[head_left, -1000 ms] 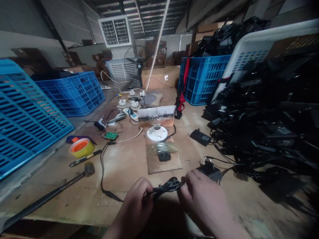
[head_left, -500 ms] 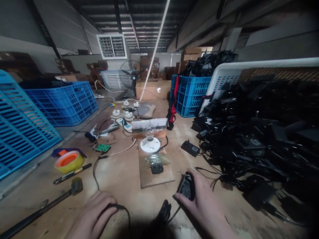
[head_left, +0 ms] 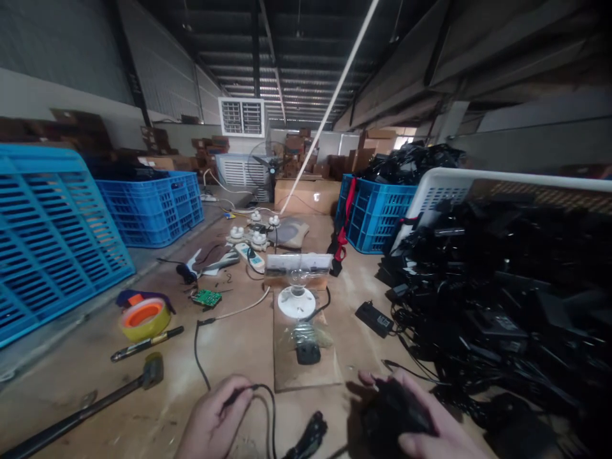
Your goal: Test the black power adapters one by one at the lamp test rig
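My left hand (head_left: 215, 424) is at the bottom edge, its fingers pinched on the end of a thin black cable (head_left: 268, 414) that loops down toward a bundled coil (head_left: 308, 433). My right hand (head_left: 421, 427) at the bottom right is wrapped round a black power adapter (head_left: 389, 411), held just above the wooden table (head_left: 239, 338). Straight ahead of both hands lies a small wooden board (head_left: 306, 373) carrying a black socket (head_left: 307, 352) and a white lamp holder with a clear bulb (head_left: 297, 294).
A large heap of black adapters and cables (head_left: 502, 299) fills the right side. Blue crates (head_left: 52, 236) stand left and at the back (head_left: 377, 213). A tape roll (head_left: 144, 317), a pen (head_left: 146, 343), a hammer (head_left: 90, 405), a green circuit board (head_left: 206, 297) and a loose adapter (head_left: 374, 319) lie on the table.
My hands let the cable bundle drop apart. The right hand took up the black adapter and drew it close; the left now holds the cable's end. The view tilted upward.
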A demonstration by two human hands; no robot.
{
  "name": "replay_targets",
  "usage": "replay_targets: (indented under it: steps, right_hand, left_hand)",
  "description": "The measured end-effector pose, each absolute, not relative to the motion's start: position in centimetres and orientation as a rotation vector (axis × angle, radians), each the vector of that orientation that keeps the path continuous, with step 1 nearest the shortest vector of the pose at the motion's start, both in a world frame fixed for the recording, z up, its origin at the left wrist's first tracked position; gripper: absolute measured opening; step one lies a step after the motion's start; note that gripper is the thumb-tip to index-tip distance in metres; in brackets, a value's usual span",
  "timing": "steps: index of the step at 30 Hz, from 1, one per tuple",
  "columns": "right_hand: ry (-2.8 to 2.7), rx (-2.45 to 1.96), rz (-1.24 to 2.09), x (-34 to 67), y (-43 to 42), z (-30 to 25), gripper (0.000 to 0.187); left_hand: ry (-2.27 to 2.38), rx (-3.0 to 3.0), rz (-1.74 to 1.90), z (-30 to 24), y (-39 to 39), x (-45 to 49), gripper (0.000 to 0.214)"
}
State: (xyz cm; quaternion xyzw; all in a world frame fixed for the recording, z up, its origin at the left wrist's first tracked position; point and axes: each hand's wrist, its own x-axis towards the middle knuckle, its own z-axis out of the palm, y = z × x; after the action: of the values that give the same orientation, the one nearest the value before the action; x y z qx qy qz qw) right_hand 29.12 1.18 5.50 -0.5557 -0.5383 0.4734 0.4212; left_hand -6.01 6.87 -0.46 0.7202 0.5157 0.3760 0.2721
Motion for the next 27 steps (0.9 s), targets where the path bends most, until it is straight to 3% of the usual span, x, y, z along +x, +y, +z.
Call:
replay_targets:
  steps: [2, 7, 12, 27]
  right_hand:
    - [-0.945, -1.154, 1.419, 27.2, 1.7, 5.0, 0.053]
    - [-1.155, -1.327, 0.848, 20.5, 5.5, 1.9, 0.076]
    - [-1.292, -1.358, 0.726, 18.3, 7.2, -0.5, 0.071]
    - [-1.230, -1.352, 0.589, 17.4, 7.1, -1.3, 0.065]
  left_hand:
    - [1.337, 2.040, 0.915, -1.1, 6.5, -5.3, 0.023]
    - [1.250, 2.304, 0.859, -2.4, 6.3, -4.7, 0.019]
    - [1.267, 2.322, 0.880, -2.6, 6.4, -4.8, 0.017]
    - [1.370, 2.352, 0.805, -3.6, 6.2, -5.1, 0.020]
